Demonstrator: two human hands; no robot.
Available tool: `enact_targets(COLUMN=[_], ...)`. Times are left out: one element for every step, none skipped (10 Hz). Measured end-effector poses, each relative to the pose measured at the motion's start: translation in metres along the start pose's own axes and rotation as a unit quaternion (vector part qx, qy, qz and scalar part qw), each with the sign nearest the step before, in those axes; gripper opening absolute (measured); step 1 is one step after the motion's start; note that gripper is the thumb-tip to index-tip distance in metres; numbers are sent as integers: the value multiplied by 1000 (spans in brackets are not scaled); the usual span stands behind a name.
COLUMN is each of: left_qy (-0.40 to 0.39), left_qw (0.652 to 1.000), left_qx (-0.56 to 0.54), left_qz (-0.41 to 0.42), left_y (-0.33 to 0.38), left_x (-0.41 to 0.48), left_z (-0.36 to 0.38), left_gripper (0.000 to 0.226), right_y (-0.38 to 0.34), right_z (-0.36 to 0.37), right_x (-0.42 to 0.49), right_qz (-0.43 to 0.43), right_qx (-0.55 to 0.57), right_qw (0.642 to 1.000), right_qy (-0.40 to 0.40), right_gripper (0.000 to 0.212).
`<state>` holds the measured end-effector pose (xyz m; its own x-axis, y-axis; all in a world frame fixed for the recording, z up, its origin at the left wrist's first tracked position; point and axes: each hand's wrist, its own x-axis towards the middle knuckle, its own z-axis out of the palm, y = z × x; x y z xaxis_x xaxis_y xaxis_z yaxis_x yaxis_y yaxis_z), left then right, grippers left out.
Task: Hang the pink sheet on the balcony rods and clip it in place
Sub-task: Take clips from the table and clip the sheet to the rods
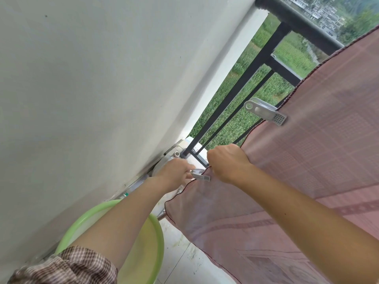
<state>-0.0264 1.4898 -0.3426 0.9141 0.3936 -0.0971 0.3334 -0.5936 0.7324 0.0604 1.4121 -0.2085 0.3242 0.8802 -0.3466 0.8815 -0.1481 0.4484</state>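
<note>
The pink sheet [307, 160] hangs over the black balcony railing [256, 64] and fills the right side of the head view. One grey clip [265, 112] is fastened on the sheet's edge higher up. Low down by the railing's foot, my left hand [176, 171] pinches a second grey clip [200, 174] at the sheet's edge. My right hand [227, 160] is closed around the sheet's edge right beside that clip.
A white wall [92, 89] runs along the left. A green basin [149, 238] stands on the tiled floor [184, 259] under my left forearm. Small white and grey items lie in the corner by the wall. Green fields and buildings lie beyond the railing.
</note>
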Motion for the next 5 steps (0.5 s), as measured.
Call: enact_targets(left_qy=[-18, -11, 22, 27, 68], left_qw=[1000, 999, 991, 987, 985], left_qx=[3, -38, -117, -139, -134], left_qz=[9, -8, -61, -80, -85], left_y=[1, 4, 7, 7, 6], left_x=[4, 4, 0, -4, -11], left_z=[-1, 3, 5, 12, 9], left_gripper=[20, 33, 46, 52, 51], right_y=[2, 3, 3, 3, -2], right_z=[0, 2, 2, 5, 13], right_x=[0, -2, -3, -3, -7], right_qz=[-4, -13, -30, -30, -62], right_qx=[-1, 4, 12, 4, 14], right_qw=[1000, 1000, 999, 999, 997], right_qy=[2, 9, 16, 21, 49], right_gripper=[41, 42, 45, 43, 18])
